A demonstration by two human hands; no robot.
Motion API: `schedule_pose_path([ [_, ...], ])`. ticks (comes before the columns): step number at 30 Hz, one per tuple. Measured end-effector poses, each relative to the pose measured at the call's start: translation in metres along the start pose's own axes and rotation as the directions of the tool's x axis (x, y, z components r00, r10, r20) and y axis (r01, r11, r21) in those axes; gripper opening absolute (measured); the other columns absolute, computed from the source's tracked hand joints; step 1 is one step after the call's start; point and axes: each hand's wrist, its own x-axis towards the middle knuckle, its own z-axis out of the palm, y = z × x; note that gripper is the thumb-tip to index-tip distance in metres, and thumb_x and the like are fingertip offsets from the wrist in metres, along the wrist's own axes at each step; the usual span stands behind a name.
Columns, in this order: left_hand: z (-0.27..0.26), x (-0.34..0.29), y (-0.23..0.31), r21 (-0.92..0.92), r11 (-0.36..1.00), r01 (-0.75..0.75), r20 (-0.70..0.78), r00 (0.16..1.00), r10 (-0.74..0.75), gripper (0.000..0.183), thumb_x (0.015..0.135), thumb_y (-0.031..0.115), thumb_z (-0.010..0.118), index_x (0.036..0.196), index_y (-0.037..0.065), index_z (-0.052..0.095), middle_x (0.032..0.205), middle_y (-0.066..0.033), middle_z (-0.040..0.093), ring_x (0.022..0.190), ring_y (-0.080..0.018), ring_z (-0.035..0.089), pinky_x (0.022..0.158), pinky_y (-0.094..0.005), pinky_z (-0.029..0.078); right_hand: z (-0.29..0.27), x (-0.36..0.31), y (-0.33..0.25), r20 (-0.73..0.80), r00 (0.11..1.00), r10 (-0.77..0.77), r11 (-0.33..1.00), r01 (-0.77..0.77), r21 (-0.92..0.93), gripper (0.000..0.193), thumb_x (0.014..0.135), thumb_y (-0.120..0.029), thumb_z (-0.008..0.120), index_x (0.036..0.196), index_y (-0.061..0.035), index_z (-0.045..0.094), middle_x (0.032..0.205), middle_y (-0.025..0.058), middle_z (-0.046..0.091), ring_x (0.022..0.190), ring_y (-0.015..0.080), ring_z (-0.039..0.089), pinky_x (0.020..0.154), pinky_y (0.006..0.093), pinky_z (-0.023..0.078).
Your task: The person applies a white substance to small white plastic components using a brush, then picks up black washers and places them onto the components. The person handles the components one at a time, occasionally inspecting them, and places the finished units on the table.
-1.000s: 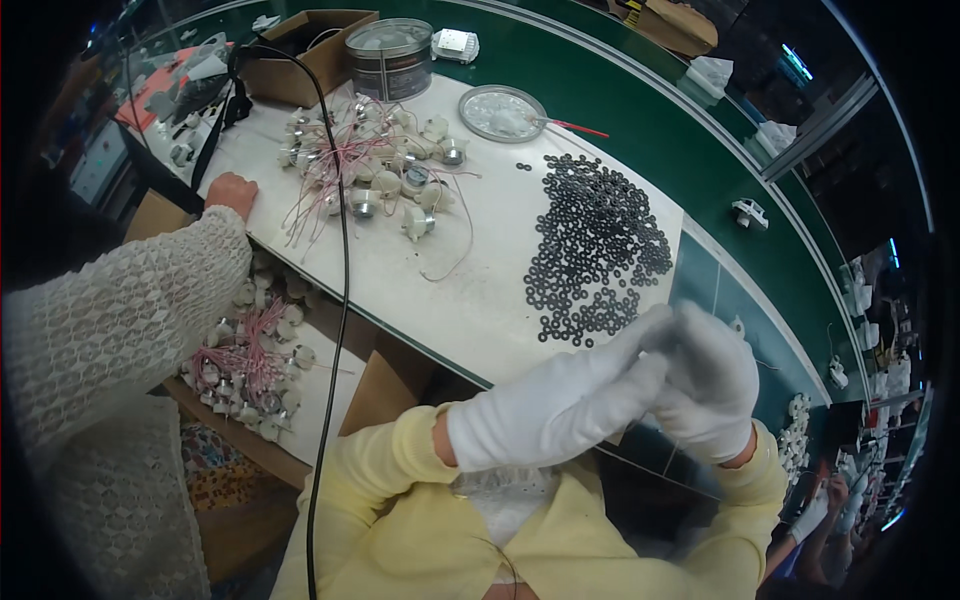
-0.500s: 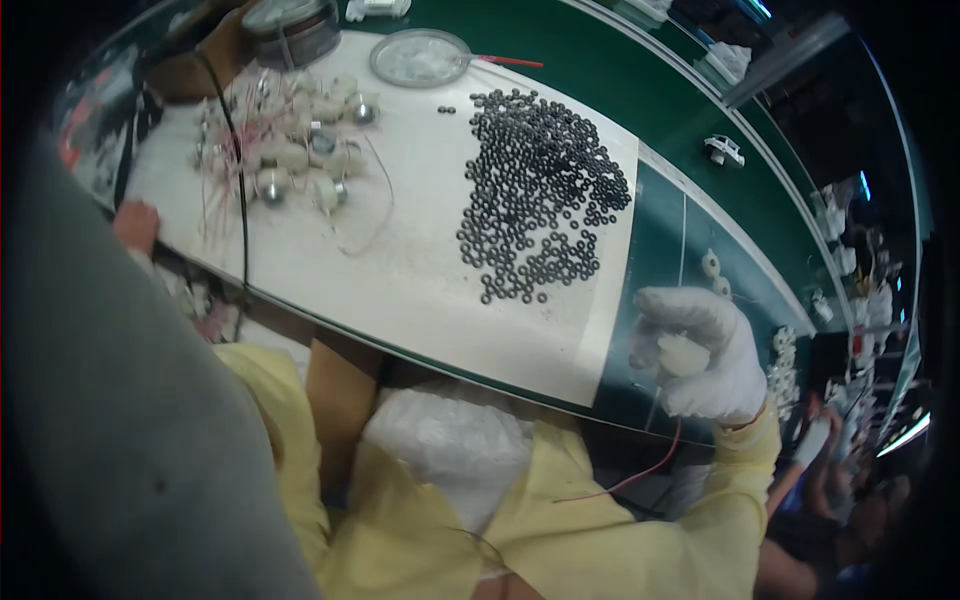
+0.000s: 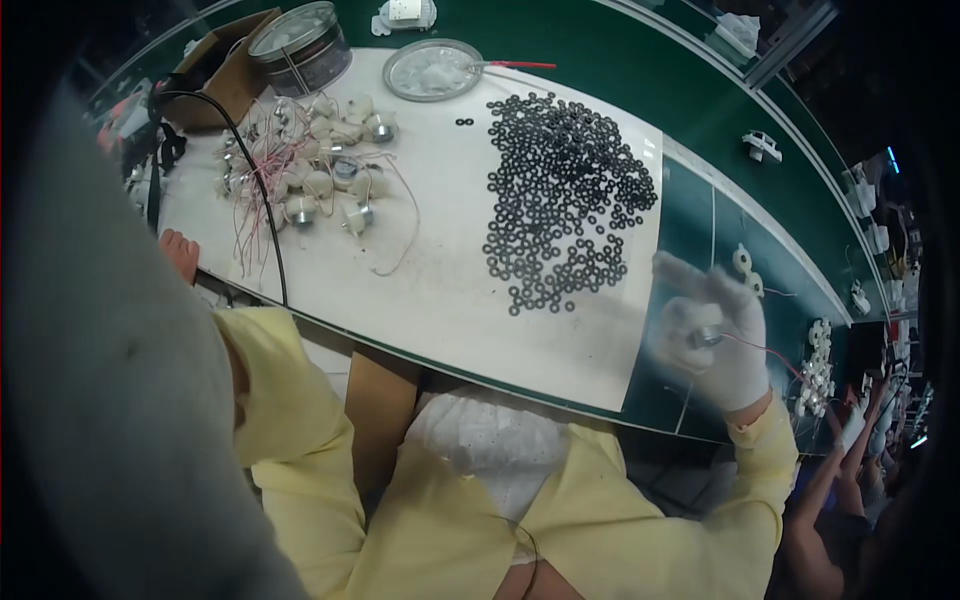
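Note:
My right hand (image 3: pixel 738 345), in a white glove and slightly blurred, is raised over the dark green right end of the table. Between its thumb and fingers it pinches a small white part with a silver metal end (image 3: pixel 708 325). A thin red wire runs from that end off to the right. A large grey sleeve-like shape (image 3: pixel 150 380) hides most of my left arm. Beside it, bare fingers (image 3: pixel 180 255) curl over the table's front edge; their arm is hidden, so whose they are I cannot tell.
Many black rings (image 3: pixel 560 190) lie spread on the white tabletop (image 3: pixel 430 290). Left of them is a pile of white parts with pink wires (image 3: pixel 310 170). A round shallow dish (image 3: pixel 433 70), a clear tub (image 3: pixel 300 50) and a cardboard box (image 3: pixel 215 85) stand behind. A black cable (image 3: pixel 262 190) crosses left.
The white part has turned in my right hand, and its silver end now shows. Its red wire has swung from hanging below to trailing right. The whole view has shifted slightly.

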Motion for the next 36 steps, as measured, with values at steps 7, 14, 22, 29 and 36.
schedule_pose_path([
  [7, 0.041, 0.002, -0.047, -0.474, 0.766, 0.434, -0.15, 0.818, -0.556, 0.061, 0.087, 0.019, 0.077, 0.141, 0.003, 0.053, 0.138, -0.0104, 0.059, 0.121, -0.0172, 0.057, 0.105, -0.0345, 0.044, -0.033, -0.006, 0.012, 0.104, 0.991, 0.081, 0.992, -0.091, 0.091, 0.082, 0.087, -0.027, 0.075, 0.151, -0.0024, 0.031, 0.1, 0.011, 0.065, 0.062, 0.007, 0.046, 0.061, 0.026, 0.04],
  [14, 0.105, -0.062, -0.124, 0.705, 0.562, 0.432, 0.183, 0.655, -0.733, 0.027, 0.088, 0.038, 0.061, 0.085, 0.017, 0.078, 0.084, -0.0103, 0.073, 0.078, -0.0291, 0.069, 0.069, -0.0452, 0.052, -0.053, -0.008, -0.004, 0.162, 0.953, 0.254, 0.857, -0.145, -0.494, 0.054, 0.094, -0.041, 0.065, 0.124, 0.0044, 0.06, 0.076, 0.0034, 0.057, 0.06, 0.0085, 0.047, 0.058, 0.0206, 0.037],
  [22, 0.136, -0.096, -0.116, 0.923, 0.339, 0.185, 0.19, 0.546, -0.816, 0.025, 0.086, 0.037, 0.063, 0.085, 0.016, 0.076, 0.088, -0.0102, 0.072, 0.099, -0.0299, 0.065, 0.078, -0.049, 0.043, -0.002, -0.009, -0.016, -0.192, 0.974, 0.119, 0.233, -0.215, -0.948, 0.063, 0.08, -0.025, 0.085, 0.13, 0.0007, 0.057, 0.112, 0.0072, 0.065, 0.1, 0.016, 0.061, 0.085, 0.0305, 0.052],
  [29, 0.11, -0.088, -0.049, 0.871, 0.337, 0.357, 0.057, 0.609, -0.791, 0.023, 0.086, 0.035, 0.066, 0.093, 0.013, 0.071, 0.094, -0.0091, 0.066, 0.091, -0.0274, 0.062, 0.075, -0.0457, 0.042, 0.013, -0.006, -0.022, -0.317, 0.937, -0.149, -0.625, -0.338, -0.704, 0.068, 0.077, -0.042, 0.078, 0.132, -0.0079, 0.056, 0.094, 0.0121, 0.074, 0.09, 0.0332, 0.071, 0.079, 0.0405, 0.056],
  [36, 0.112, -0.079, -0.028, 0.597, 0.691, 0.408, 0.129, 0.801, -0.585, 0.024, 0.088, 0.027, 0.065, 0.105, 0.012, 0.068, 0.095, -0.0073, 0.068, 0.087, -0.0285, 0.065, 0.07, -0.0467, 0.047, 0.029, 0.003, -0.031, -0.331, 0.942, -0.048, -0.789, -0.239, -0.566, 0.069, 0.078, -0.049, 0.074, 0.127, -0.0047, 0.055, 0.09, 0.0068, 0.074, 0.081, 0.0311, 0.071, 0.067, 0.0431, 0.055],
])
